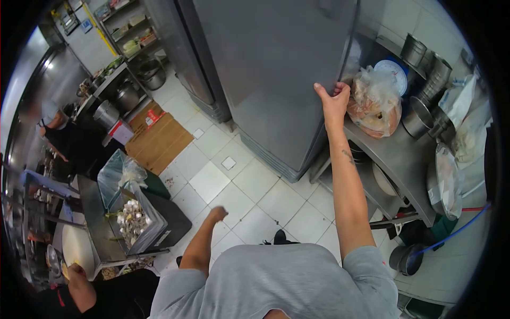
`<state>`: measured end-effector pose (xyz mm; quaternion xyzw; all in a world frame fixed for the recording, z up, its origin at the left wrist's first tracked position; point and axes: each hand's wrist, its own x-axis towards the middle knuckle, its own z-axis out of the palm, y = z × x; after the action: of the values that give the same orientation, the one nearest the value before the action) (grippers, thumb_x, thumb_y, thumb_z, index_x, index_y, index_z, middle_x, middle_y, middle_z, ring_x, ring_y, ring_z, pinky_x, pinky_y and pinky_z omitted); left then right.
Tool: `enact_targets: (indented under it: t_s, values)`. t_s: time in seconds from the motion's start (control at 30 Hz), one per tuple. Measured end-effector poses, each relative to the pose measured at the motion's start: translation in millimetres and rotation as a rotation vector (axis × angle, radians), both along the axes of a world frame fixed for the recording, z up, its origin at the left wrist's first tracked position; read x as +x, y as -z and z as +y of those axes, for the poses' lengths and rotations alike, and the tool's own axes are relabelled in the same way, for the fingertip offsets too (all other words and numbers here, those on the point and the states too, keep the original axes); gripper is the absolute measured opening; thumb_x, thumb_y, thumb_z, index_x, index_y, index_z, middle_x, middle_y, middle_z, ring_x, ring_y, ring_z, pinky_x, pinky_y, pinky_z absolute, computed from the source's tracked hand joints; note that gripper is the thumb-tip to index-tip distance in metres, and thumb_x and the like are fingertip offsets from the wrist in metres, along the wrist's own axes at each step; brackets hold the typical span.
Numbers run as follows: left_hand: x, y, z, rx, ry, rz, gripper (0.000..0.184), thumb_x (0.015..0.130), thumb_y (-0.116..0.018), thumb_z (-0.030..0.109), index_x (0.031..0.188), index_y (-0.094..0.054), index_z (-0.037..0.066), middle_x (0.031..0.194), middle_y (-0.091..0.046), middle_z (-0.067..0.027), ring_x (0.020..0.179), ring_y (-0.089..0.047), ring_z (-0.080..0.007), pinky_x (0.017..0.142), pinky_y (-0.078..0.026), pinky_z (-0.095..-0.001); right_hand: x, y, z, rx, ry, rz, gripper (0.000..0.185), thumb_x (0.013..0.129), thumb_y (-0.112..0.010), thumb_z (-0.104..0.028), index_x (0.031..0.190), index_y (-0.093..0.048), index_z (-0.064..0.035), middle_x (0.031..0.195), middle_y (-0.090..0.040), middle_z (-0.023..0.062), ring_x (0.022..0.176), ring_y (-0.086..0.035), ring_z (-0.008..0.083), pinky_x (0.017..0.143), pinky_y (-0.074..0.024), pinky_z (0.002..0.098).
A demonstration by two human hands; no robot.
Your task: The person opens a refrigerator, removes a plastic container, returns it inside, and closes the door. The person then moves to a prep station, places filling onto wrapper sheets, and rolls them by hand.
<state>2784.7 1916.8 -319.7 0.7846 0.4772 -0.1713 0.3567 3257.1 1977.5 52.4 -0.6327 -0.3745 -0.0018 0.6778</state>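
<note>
My right hand (pixel 333 101) is at the right edge of a tall grey refrigerator door (pixel 276 80). Its thumb lies on the door's front and the other fingers curl round the edge. No gap shows at the door's edge. Just beyond that hand, a clear plastic bag of orange-brown food (pixel 374 106) sits on a steel counter (pixel 393 159). My left hand (pixel 218 213) hangs low at my side above the white tiled floor (pixel 255 223). Its fingers look curled in, and I see nothing in them.
A blue scale (pixel 392 74) and metal pots (pixel 418 117) crowd the right counter. At left stand a dark bin (pixel 170 223), a crate of garlic (pixel 133 220) and flattened cardboard (pixel 159 135). One co-worker (pixel 69 133) stands far left; another person's arm (pixel 82 290) is lower left.
</note>
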Motion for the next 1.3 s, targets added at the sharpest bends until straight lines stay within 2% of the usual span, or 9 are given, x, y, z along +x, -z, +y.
enact_targets:
  t_s: [0.27, 0.4, 0.67, 0.8, 0.9, 1.0, 1.03, 1.17, 1.3]
  values:
    - [249.2, -144.3, 170.2, 0.574, -0.071, -0.317, 0.024, 0.08, -0.058, 0.023, 0.085, -0.066, 0.0, 0.088, -0.065, -0.0243, 0.088, -0.063, -0.0388, 0.08, -0.051, -0.045, 14.8, -11.9, -19.3, -0.025, -0.063, -0.132, 0.062, 0.066, -0.082, -0.029, 0.109, -0.051, 0.0036, 0.098, -0.052, 0.0132, 0.088, -0.052, 0.0241, 0.08, -0.0459, 0.0356]
    - [301.6, -163.3, 184.5, 0.382, 0.008, -0.492, 0.021, 0.078, -0.059, 0.019, 0.085, -0.066, 0.001, 0.089, -0.066, -0.0227, 0.089, -0.063, -0.038, 0.08, -0.051, -0.0435, 2.6, 5.1, -20.6, 0.015, -0.111, -0.041, 0.074, 0.07, -0.079, -0.028, 0.127, -0.047, 0.0075, 0.118, -0.051, 0.0192, 0.109, -0.054, 0.0301, 0.092, -0.044, 0.036]
    - [281.9, -138.3, 153.9, 0.233, 0.493, -0.232, 0.025, 0.08, -0.054, 0.021, 0.08, -0.066, -0.001, 0.089, -0.065, -0.0235, 0.087, -0.063, -0.0396, 0.08, -0.049, -0.0455, -3.8, -20.6, -23.4, -0.118, -0.081, -0.057, 0.082, 0.071, -0.079, -0.038, 0.126, -0.046, 0.0131, 0.118, -0.05, 0.0201, 0.107, -0.055, 0.031, 0.091, -0.0445, 0.036]
    - [271.0, -111.2, 173.2, 0.243, 0.294, -0.27, 0.026, 0.078, -0.063, 0.029, 0.089, -0.068, 0.006, 0.087, -0.068, -0.02, 0.086, -0.066, -0.0341, 0.078, -0.052, -0.0417, -1.8, -15.0, -16.8, -0.123, -0.047, -0.021, 0.078, 0.07, -0.079, -0.038, 0.121, -0.048, 0.0124, 0.112, -0.051, 0.0196, 0.101, -0.055, 0.0301, 0.087, -0.0449, 0.0363]
    - [256.9, -124.8, 169.6, 0.298, 0.383, -0.27, 0.031, 0.082, -0.048, 0.022, 0.08, -0.066, -0.003, 0.088, -0.064, -0.0263, 0.09, -0.061, -0.0397, 0.084, -0.049, -0.045, -7.0, -12.6, -12.5, -0.076, -0.033, 0.022, 0.072, 0.066, -0.082, -0.039, 0.11, -0.05, 0.0086, 0.104, -0.052, 0.0181, 0.097, -0.053, 0.0282, 0.084, -0.0442, 0.0363]
    - [234.8, -68.0, 187.0, 0.352, 0.829, -0.034, 0.031, 0.081, -0.049, 0.022, 0.084, -0.067, -0.004, 0.1, -0.064, -0.0252, 0.098, -0.06, -0.0378, 0.088, -0.048, -0.0444, -24.1, -9.1, -22.2, -0.099, -0.116, 0.054, 0.069, 0.061, -0.085, -0.04, 0.1, -0.048, 0.0042, 0.098, -0.05, 0.0159, 0.092, -0.05, 0.0264, 0.081, -0.0429, 0.037]
    - [236.8, -77.2, 177.6, 0.19, 0.62, 0.163, 0.021, 0.087, -0.05, 0.016, 0.086, -0.067, 0.003, 0.096, -0.066, -0.0138, 0.098, -0.064, -0.0256, 0.074, -0.056, -0.035, -35.6, -9.6, -28.6, -0.115, -0.154, 0.054, 0.069, 0.059, -0.086, -0.041, 0.096, -0.047, 0.0028, 0.097, -0.049, 0.0152, 0.09, -0.049, 0.0258, 0.08, -0.0425, 0.0374]
    - [193.4, -46.1, 181.9, 0.264, 0.369, 0.178, 0.038, 0.085, -0.048, 0.026, 0.11, -0.062, 0.001, 0.117, -0.059, -0.023, 0.11, -0.057, -0.0349, 0.091, -0.047, -0.043, -102.8, -1.9, -59.6, -0.066, -0.305, -0.123, 0.072, 0.053, -0.089, -0.044, 0.09, -0.042, -0.0033, 0.085, -0.043, 0.0086, 0.078, -0.044, 0.0208, 0.069, -0.04, 0.034]
    - [133.1, -76.5, 176.2, 0.276, 0.116, 0.151, 0.037, 0.086, -0.048, 0.026, 0.108, -0.062, 0.001, 0.114, -0.06, -0.0224, 0.107, -0.057, -0.0345, 0.089, -0.047, -0.0428, -130.0, 31.3, -66.1, -0.158, -0.968, 0.13, 0.036, 0.079, -0.076, -0.023, 0.095, -0.047, -0.0071, 0.081, -0.05, 0.0012, 0.073, -0.049, 0.0102, 0.068, -0.0435, 0.026]
